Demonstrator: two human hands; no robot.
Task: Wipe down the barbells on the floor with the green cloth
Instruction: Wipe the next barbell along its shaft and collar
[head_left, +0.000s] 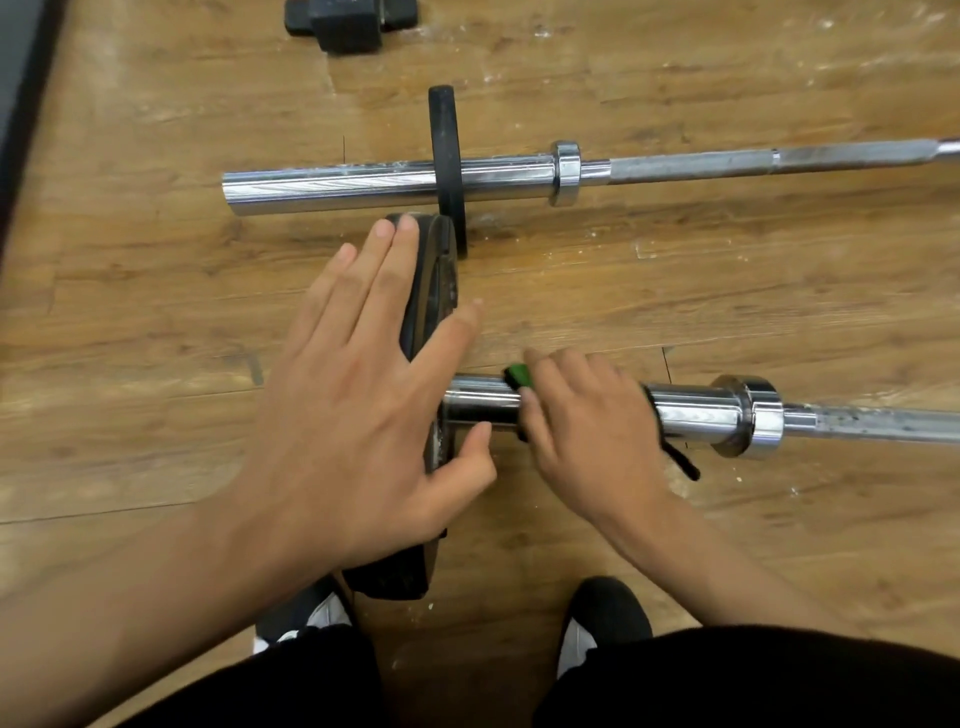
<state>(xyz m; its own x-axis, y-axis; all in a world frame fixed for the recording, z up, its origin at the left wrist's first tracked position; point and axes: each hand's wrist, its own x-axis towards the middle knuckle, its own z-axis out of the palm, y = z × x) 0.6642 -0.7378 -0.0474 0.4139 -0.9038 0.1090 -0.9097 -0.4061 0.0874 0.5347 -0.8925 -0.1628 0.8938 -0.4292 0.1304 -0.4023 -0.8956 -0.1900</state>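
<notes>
Gripping the green cloth (518, 375) around the chrome sleeve of the near barbell (691, 410), your right hand (587, 415) has its fingers curled over the bar, and only a green corner shows past your fingertips. Just to the left of that grip, your left hand (353, 395) lies flat, fingers straight and spread, against the black weight plate (434, 291) on the same bar. Beyond both hands, the second barbell (337, 187) lies on the wooden floor (156, 312).

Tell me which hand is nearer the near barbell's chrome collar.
Right. The right hand wraps the green cloth round the sleeve beside the collar; the left hand rests flat on the weight plate, farther off.
</notes>
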